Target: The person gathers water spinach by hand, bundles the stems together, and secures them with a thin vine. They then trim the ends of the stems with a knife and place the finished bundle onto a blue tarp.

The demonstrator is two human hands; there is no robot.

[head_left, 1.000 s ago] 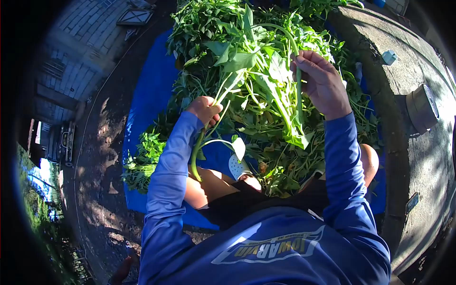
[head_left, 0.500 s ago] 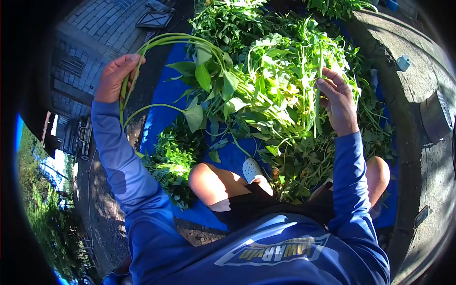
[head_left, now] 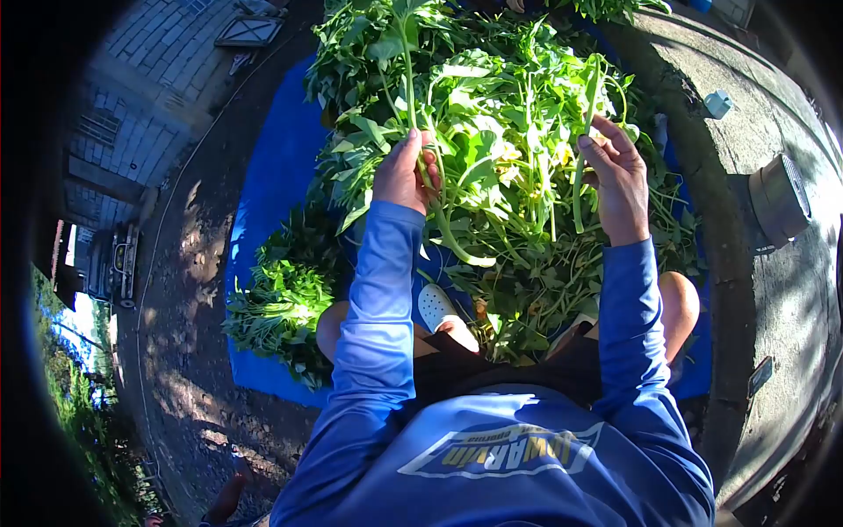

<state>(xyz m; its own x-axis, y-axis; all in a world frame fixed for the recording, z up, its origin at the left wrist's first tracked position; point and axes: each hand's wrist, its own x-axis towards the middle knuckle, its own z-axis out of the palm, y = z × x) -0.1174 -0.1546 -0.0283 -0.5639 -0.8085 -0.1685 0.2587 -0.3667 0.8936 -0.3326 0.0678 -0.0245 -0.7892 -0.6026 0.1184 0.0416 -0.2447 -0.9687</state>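
Note:
My left hand (head_left: 404,178) is closed around leafy green stems (head_left: 410,88). Their leaves point up and away from me, and one cut end hangs below toward my lap. In my right hand (head_left: 619,180), a green stem (head_left: 578,200) is pinched between thumb and fingers, its lower end hanging free. Both hands are over a large heap of leafy greens (head_left: 492,123), whose long stems and broad leaves catch bright sun. The heap lies on a blue tarp (head_left: 274,149). To the left sits a smaller bunch of greens (head_left: 294,303), apart from my hands.
A white clog (head_left: 433,306) is on my foot between the greens and my lap. Along the right runs a concrete ledge (head_left: 685,66) with a small light-blue object (head_left: 718,104), a grey round-sided object (head_left: 780,202) and a dark flat object (head_left: 760,376). Bare ground (head_left: 189,290) borders the tarp's left.
My left hand has moved right with the stems, from out past the tarp's edge to over the heap. My right hand still holds its stem and has barely moved.

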